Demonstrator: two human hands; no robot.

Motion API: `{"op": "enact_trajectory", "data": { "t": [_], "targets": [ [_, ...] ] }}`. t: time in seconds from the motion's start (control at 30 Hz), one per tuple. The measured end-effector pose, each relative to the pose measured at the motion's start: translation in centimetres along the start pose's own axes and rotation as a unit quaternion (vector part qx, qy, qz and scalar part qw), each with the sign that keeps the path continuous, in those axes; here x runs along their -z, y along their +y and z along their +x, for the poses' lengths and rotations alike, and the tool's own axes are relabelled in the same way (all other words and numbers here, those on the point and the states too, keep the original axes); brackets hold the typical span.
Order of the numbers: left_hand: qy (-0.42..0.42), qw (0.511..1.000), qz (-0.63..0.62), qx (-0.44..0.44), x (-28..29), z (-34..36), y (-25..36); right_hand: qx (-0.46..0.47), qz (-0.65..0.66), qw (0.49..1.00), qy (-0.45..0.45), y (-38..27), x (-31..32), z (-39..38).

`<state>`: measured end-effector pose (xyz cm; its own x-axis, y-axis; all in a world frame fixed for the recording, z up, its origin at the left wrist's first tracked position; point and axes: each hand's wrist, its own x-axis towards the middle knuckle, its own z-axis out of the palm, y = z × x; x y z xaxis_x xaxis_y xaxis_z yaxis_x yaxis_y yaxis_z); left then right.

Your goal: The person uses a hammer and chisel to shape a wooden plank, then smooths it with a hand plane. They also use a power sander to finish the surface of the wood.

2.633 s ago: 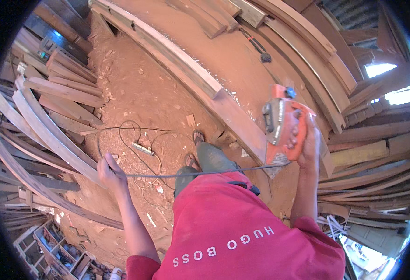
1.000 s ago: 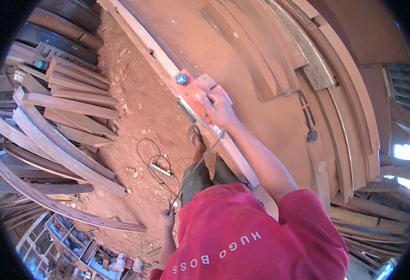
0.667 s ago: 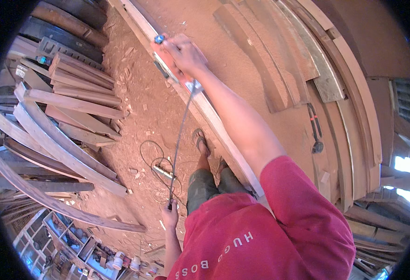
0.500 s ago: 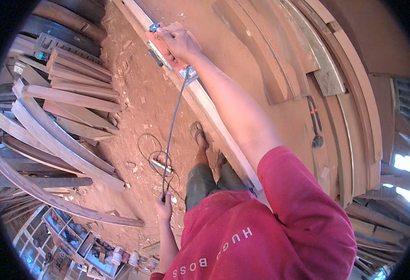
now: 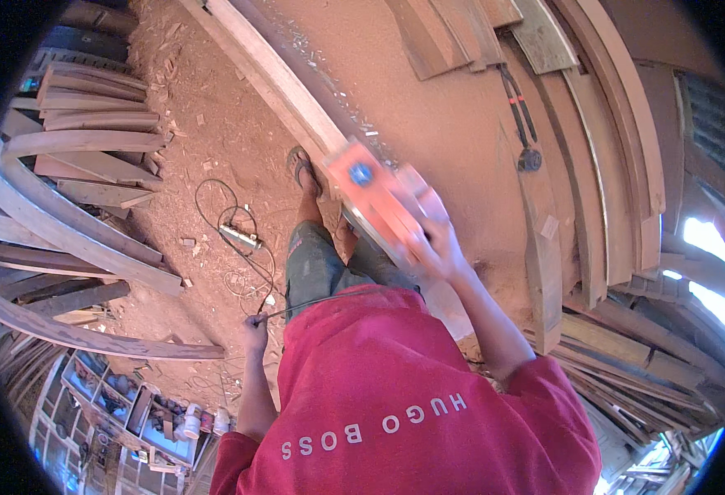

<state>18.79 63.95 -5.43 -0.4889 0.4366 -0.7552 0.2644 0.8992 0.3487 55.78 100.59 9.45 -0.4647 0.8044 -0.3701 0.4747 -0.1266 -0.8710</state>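
Note:
My right hand (image 5: 438, 239) is wrapped around the rear handle of an orange electric hand planer (image 5: 379, 194) with a blue front knob; the tool is blurred by motion. It rests over the near end of a long pale wooden beam (image 5: 284, 87) running from upper left toward my body. Low on the left, my left hand (image 5: 254, 330) is closed around the planer's dark power cord (image 5: 317, 305), which stretches across my shirt toward the tool. The planer's underside is hidden.
A power strip (image 5: 241, 237) with looped cable lies on the sawdust-covered floor left of my feet. Curved timbers (image 5: 90, 235) are stacked on the left. On the bench at right are boards (image 5: 581, 165) and black pincers (image 5: 521, 124). Small shavings lie beside the beam.
My right hand has drawn the planer from the beam's far part back toward my body. My left hand has shifted left and slightly up, still gripping the cord.

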Motion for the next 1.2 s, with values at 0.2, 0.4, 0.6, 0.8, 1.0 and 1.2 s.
{"op": "enact_trajectory", "data": {
  "t": [0.2, 0.4, 0.6, 0.8, 1.0, 1.2],
  "targets": [
    [0.017, 0.999, 0.04, -0.023, -1.9, -1.5, 3.5, -0.072, 0.053, 0.996, 0.012, 4.0, 1.3, -9.2],
    [0.025, 0.998, -0.039, -0.033, 0.0, 0.1, 2.8, -0.097, 0.052, 0.994, -0.012, 1.0, 1.0, -1.9],
    [0.052, 0.998, -0.036, -0.022, 3.0, 2.1, -0.3, 0.045, 0.076, 0.995, 0.046, -4.4, -2.1, 11.0],
    [0.031, 0.998, 0.027, 0.037, 6.8, 8.3, 6.1, 0.087, 0.054, 0.992, 0.073, -9.7, -3.8, 23.5],
    [-0.006, 1.0, 0.002, 0.011, 13.2, 18.4, 11.1, 0.078, 0.05, 0.994, 0.064, -16.3, -5.6, 36.8],
    [0.001, 0.995, -0.068, 0.071, 21.8, 27.5, 17.7, 0.013, 0.007, 1.0, 0.009, -23.1, -7.5, 51.7]
  ]
}}
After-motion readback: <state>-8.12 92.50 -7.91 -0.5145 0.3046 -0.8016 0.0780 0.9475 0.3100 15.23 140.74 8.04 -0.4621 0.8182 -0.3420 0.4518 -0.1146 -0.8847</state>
